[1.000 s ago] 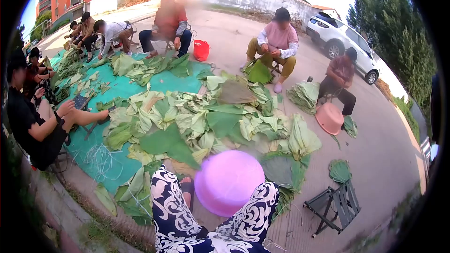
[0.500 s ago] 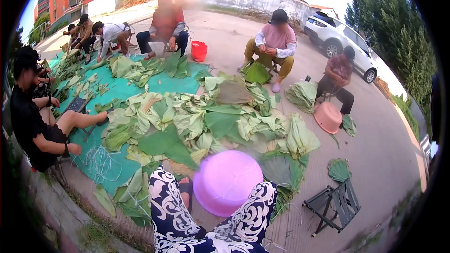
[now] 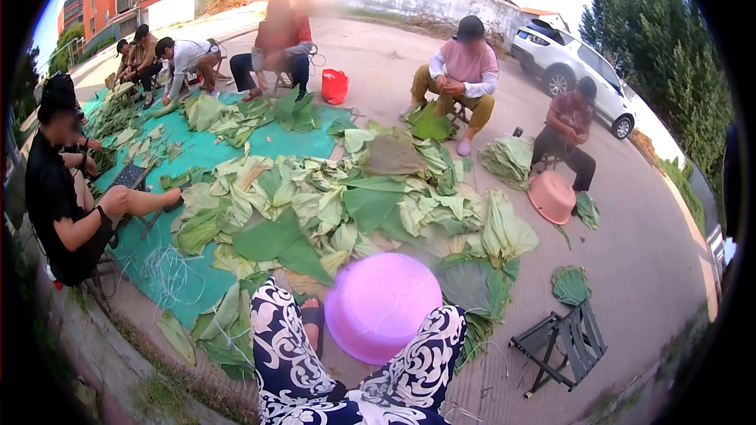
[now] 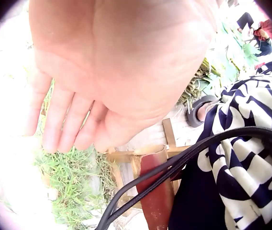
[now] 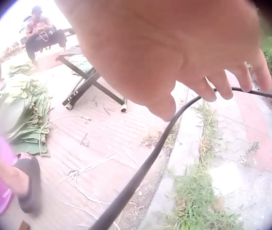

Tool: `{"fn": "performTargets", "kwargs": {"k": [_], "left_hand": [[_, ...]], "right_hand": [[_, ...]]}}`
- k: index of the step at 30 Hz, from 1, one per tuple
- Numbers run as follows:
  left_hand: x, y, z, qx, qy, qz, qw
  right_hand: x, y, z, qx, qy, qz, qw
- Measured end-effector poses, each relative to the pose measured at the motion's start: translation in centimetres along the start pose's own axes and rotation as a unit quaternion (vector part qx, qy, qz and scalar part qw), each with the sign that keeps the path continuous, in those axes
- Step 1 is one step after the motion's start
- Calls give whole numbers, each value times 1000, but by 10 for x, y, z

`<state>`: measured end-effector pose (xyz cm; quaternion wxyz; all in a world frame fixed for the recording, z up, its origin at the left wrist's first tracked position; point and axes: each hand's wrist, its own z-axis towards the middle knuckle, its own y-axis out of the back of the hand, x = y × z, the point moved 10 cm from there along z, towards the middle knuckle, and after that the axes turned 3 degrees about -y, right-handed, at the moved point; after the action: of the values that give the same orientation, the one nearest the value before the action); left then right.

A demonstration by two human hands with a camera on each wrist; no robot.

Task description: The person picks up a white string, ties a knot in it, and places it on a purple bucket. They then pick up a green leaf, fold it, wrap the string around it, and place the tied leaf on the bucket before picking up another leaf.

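My left hand (image 4: pixel 116 62) hangs with its fingers fairly straight and holds nothing, above grass and a wooden stool with a red strip (image 4: pixel 155 191). A black cable (image 4: pixel 174 165) runs below its palm. In the right wrist view my right hand (image 5: pixel 174 52) is relaxed and empty, its fingertips close to another black cable (image 5: pixel 148 165); whether they touch is unclear. Neither hand shows in the head view. There a purple basin (image 3: pixel 383 307) stands between my patterned trouser legs (image 3: pixel 287 346), bordering a broad heap of green leaves (image 3: pixel 370 208).
Several people sit around the green sheet (image 3: pixel 291 142). A folding stool (image 3: pixel 563 346) stands at the right, near a small leaf bundle (image 3: pixel 570 285). Farther off are a pink basin (image 3: pixel 551 197), a red bucket (image 3: pixel 335 86) and a white car (image 3: pixel 575 59). White string (image 5: pixel 81 179) lies on the ground.
The person in black at the left lowered an arm, then brought it up beside the knee, and now sits more upright. The head view shifted slightly; basin and leaves look unmoved.
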<state>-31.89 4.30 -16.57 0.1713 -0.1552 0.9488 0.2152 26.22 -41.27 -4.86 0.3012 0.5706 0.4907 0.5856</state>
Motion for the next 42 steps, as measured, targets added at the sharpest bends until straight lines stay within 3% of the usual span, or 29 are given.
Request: {"fn": "performTargets", "kwargs": {"k": [5,12,19,23,26,29,32,33,34,36,37,39,41,42], "left_hand": [[5,-8,0,-4,3,-3,1000],[2,-2,-3,-11,4,0,1000],[7,-2,-14,-25,5,-11,1000],[18,-8,-18,-39,4,-32,999],[30,-10,-18,-62,-8,-59,996],[40,-7,4,-116,-37,-175,977],[-5,19,13,-189,-146,-119,964],[-14,29,19,-217,-164,-126,954],[-32,39,19,-229,-186,-163,941],[-107,72,-33,-336,-208,-92,914],[-127,82,-35,-364,-249,-103,892],[-169,100,-54,-436,-301,-86,844],[-220,108,-80,-409,-308,-117,851],[-240,110,-88,-449,-341,-70,823]], "right_hand": [[-88,84,6,-132,-114,-85,981],[-190,186,-5,-264,-256,-193,910],[-205,234,7,-314,-274,-237,878],[-160,219,38,-301,-182,-229,908],[-93,185,58,-186,-151,-173,955],[-13,175,54,-331,90,-114,932],[-47,102,126,-96,16,-194,976],[-25,99,126,-70,1,-129,989],[8,102,123,-74,18,-89,993],[58,104,126,-80,47,-6,996],[89,102,128,-88,132,61,985],[122,91,138,-52,150,67,985],[165,91,138,-49,188,62,979],[195,95,128,-60,220,52,972]]}}
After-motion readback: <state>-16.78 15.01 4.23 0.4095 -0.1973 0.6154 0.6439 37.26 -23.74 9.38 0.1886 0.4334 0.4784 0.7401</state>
